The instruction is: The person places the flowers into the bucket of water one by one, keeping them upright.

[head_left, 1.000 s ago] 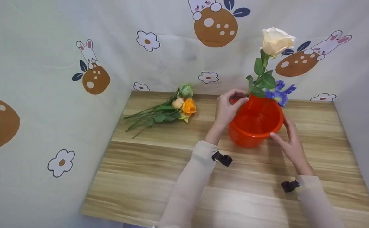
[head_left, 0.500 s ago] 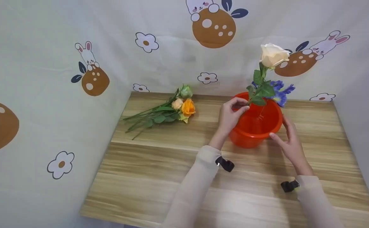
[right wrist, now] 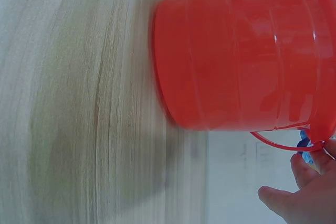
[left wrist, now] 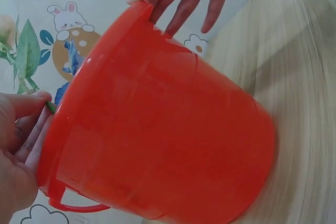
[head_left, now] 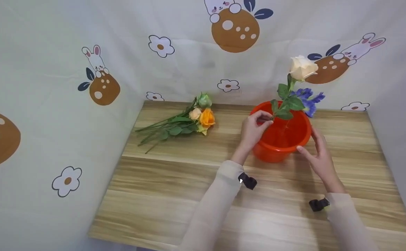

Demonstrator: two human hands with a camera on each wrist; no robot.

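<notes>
My left hand (head_left: 253,130) pinches the stem of a cream-white rose (head_left: 302,68) between thumb and fingertips, at the left rim of a red plastic bucket (head_left: 274,154). The rose's green leaves overlap the bucket's mouth in the head view; its lower stem reaches down inside. My right hand (head_left: 321,161) rests against the right side of the rim, thumb on the rim and fingers fairly straight and spread, plainly seen in the left wrist view. A blue-purple flower (head_left: 308,101) stands in the bucket, its bloom leaning over the back right rim.
Several flowers lie on the wooden table (head_left: 154,195) left of the bucket, including an orange rose (head_left: 207,118), a green bloom (head_left: 204,100) and a small peach rose (head_left: 195,114). Patterned cloth walls (head_left: 185,69) enclose the table. A thin red handle (left wrist: 84,208) hangs at the bucket's rim.
My left hand has come down slightly and to the right, lowering the rose farther into the bucket; its bloom now sits lower. The right hand and bucket have stayed put.
</notes>
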